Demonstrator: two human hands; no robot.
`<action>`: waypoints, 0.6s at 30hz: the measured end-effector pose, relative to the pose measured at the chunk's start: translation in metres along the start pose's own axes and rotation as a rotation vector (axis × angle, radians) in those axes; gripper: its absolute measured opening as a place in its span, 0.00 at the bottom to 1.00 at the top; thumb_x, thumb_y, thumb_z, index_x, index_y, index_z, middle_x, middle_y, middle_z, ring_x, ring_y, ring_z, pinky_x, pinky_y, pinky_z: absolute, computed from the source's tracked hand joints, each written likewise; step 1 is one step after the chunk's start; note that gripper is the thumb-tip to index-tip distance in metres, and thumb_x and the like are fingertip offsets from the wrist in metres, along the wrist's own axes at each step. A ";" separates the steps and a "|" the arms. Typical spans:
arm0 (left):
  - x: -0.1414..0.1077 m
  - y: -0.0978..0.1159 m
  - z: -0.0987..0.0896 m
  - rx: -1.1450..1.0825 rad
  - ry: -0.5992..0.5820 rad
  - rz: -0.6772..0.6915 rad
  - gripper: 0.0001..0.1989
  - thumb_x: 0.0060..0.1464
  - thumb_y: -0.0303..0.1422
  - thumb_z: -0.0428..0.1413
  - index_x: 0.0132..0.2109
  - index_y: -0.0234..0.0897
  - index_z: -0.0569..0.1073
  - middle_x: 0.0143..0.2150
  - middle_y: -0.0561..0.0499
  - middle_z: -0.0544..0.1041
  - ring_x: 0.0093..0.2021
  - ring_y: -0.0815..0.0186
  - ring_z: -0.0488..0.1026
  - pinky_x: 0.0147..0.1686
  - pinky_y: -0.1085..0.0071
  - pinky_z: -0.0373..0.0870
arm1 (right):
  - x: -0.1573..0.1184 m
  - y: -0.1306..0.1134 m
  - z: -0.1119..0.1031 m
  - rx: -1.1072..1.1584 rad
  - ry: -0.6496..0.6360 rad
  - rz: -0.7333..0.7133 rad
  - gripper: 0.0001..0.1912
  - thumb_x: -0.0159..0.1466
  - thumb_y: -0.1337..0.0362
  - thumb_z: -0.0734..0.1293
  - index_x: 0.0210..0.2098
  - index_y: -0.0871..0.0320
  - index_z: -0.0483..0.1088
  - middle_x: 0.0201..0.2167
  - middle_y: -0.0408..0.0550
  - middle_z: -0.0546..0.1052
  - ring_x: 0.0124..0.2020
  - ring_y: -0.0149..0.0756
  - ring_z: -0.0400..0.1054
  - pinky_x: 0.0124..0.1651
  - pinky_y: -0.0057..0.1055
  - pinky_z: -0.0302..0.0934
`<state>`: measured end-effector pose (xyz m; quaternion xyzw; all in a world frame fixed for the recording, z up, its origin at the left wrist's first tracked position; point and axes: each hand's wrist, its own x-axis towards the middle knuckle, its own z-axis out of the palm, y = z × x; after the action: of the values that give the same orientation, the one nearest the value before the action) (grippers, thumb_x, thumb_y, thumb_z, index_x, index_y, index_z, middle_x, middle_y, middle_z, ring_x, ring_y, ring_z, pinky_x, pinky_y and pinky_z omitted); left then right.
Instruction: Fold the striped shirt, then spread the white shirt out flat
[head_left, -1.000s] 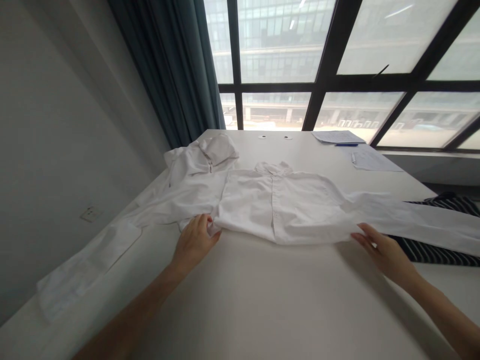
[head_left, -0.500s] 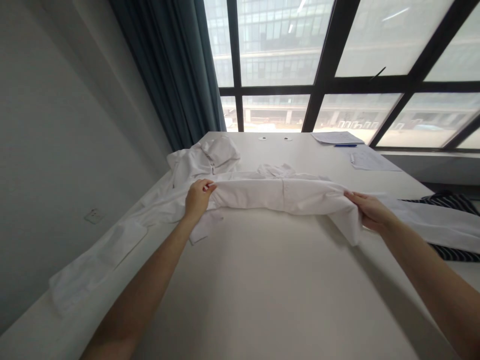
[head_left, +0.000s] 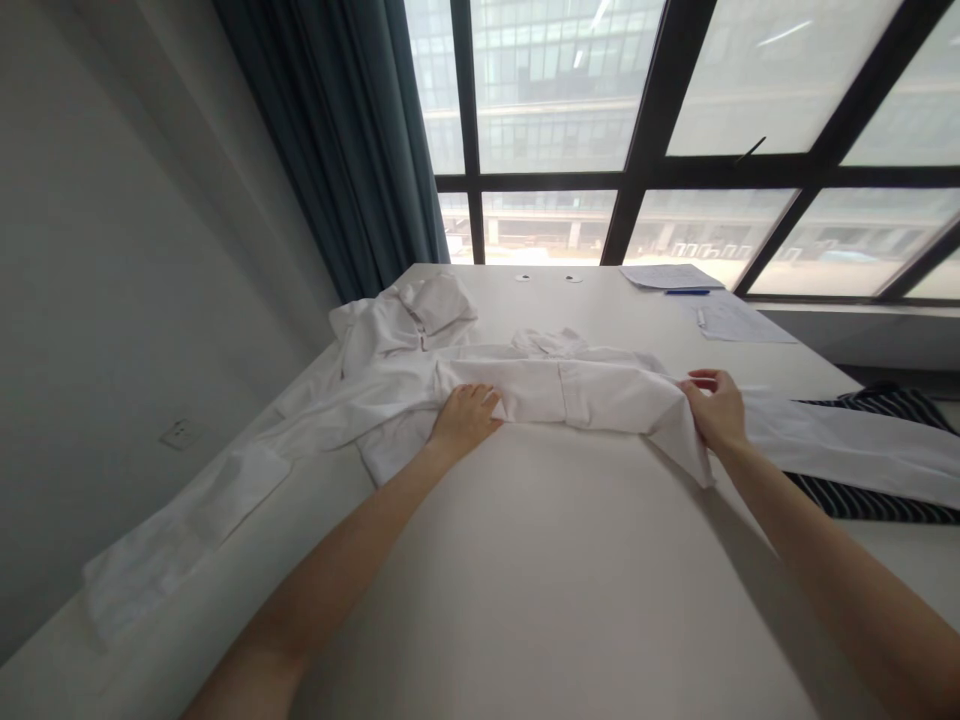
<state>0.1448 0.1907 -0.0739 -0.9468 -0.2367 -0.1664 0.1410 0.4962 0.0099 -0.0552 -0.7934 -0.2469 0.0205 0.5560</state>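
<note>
A white garment lies across the white table, its near part folded into a long band and its sleeves spread to the left and right. My left hand rests flat on the left part of the band, fingers stretched over the cloth. At the band's right end, my right hand pinches the edge between thumb and fingers. A loose corner of cloth hangs toward me beside it.
Another bunched white cloth lies at the back left. Papers and a blue pen are at the back right of the table. Black striped fabric lies under the right sleeve. A wall stands left, windows ahead.
My left hand has let go of the band's upper left corner and moved right and nearer, down onto the cloth. My right hand has shifted slightly left and up, still gripping.
</note>
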 end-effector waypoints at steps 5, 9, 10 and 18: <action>0.015 -0.006 0.015 -0.106 -0.081 -0.062 0.12 0.58 0.34 0.58 0.48 0.38 0.72 0.44 0.46 0.78 0.47 0.58 0.74 0.53 0.60 0.61 | -0.020 -0.003 -0.016 -0.234 -0.002 -0.479 0.13 0.61 0.58 0.62 0.43 0.57 0.68 0.45 0.56 0.72 0.44 0.46 0.68 0.47 0.45 0.63; 0.019 -0.011 0.016 -0.214 -0.072 -0.091 0.06 0.60 0.34 0.57 0.43 0.38 0.74 0.41 0.47 0.80 0.44 0.59 0.76 0.52 0.62 0.63 | -0.045 -0.003 -0.026 -0.504 -0.154 -0.937 0.11 0.64 0.58 0.63 0.44 0.55 0.70 0.47 0.54 0.75 0.52 0.49 0.65 0.59 0.53 0.50; 0.019 -0.013 0.015 -0.236 -0.071 -0.101 0.06 0.61 0.34 0.56 0.43 0.39 0.75 0.41 0.47 0.80 0.44 0.60 0.76 0.52 0.62 0.63 | -0.050 -0.002 -0.027 -0.586 -0.227 -1.051 0.12 0.64 0.59 0.63 0.46 0.54 0.70 0.48 0.54 0.75 0.53 0.49 0.65 0.61 0.54 0.47; 0.025 -0.023 0.000 -0.398 0.067 -0.195 0.10 0.63 0.31 0.52 0.44 0.41 0.78 0.44 0.50 0.81 0.45 0.62 0.77 0.55 0.62 0.63 | -0.038 0.016 -0.039 -0.668 -0.445 -1.084 0.17 0.66 0.68 0.57 0.51 0.58 0.70 0.53 0.58 0.73 0.56 0.49 0.65 0.54 0.46 0.60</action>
<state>0.1541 0.2199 -0.0606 -0.9225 -0.2849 -0.2540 -0.0575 0.4807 -0.0443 -0.0643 -0.6636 -0.7119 -0.1757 0.1483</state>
